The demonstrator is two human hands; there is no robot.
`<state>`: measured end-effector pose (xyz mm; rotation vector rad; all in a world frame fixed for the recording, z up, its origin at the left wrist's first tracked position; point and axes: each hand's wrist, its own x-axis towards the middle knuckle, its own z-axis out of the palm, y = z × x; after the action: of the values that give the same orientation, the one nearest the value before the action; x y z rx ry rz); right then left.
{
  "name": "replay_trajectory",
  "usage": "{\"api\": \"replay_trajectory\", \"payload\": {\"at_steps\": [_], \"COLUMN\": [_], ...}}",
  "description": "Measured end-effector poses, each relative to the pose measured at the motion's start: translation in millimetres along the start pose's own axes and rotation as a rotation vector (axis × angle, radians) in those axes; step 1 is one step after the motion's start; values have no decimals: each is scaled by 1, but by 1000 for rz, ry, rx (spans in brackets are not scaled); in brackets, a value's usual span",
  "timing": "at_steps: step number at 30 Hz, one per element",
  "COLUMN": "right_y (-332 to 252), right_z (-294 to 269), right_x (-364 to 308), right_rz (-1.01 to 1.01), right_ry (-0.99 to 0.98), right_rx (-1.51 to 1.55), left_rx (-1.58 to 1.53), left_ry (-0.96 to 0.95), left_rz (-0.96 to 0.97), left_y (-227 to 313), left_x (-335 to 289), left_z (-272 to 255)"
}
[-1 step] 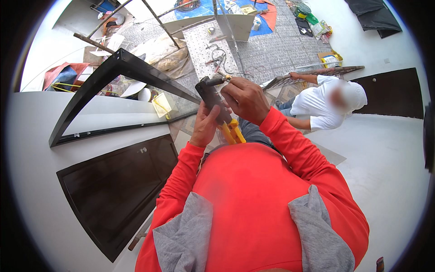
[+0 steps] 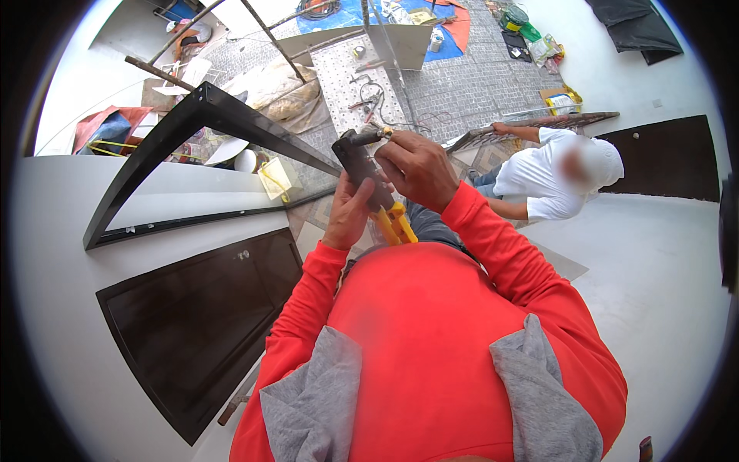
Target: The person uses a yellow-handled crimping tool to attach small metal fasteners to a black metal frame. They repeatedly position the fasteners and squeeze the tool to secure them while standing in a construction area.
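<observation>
My left hand (image 2: 350, 212) is closed around a dark, long-bodied tool (image 2: 360, 165) with yellow, handle-like parts (image 2: 395, 225) at its lower end. Its exact kind does not show. From the tool's top a short black cylinder (image 2: 363, 138) juts to the right, with a brass-coloured tip. The curled fingers of my right hand (image 2: 422, 165) close at this cylinder; the fingertips are partly hidden. Just left of the tool, a black metal frame (image 2: 204, 108) slants in from the wall, its far bar passing behind my left hand.
At right, a co-worker in a white shirt (image 2: 539, 177) grips a rusty metal grille (image 2: 539, 122). A perforated white plank (image 2: 346, 69) with cables and tools lies ahead. Metal poles (image 2: 273, 38) cross the far left. Dark doors (image 2: 208, 323) stand on both sides. Another person (image 2: 192, 35) is far off.
</observation>
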<state>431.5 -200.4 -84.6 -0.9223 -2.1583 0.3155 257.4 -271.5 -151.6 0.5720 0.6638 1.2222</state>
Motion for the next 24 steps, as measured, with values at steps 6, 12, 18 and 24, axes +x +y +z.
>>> {"api": "replay_trajectory", "payload": {"at_steps": [6, 12, 18, 24], "right_y": [7, 11, 9, -4], "right_z": [1, 1, 4, -2], "right_x": [4, 5, 8, 10], "right_rz": [-14, -154, 266, 287], "right_ry": [-29, -69, -91, -128], "right_rx": [24, -87, 265, 163], "left_rx": [2, 140, 245, 27], "left_ry": [19, -17, 34, 5], "left_rz": [-7, -22, -5, 16], "left_y": [0, 3, 5, 5], "left_x": [10, 9, 10, 11], "left_z": [-2, -3, 0, 2]}}
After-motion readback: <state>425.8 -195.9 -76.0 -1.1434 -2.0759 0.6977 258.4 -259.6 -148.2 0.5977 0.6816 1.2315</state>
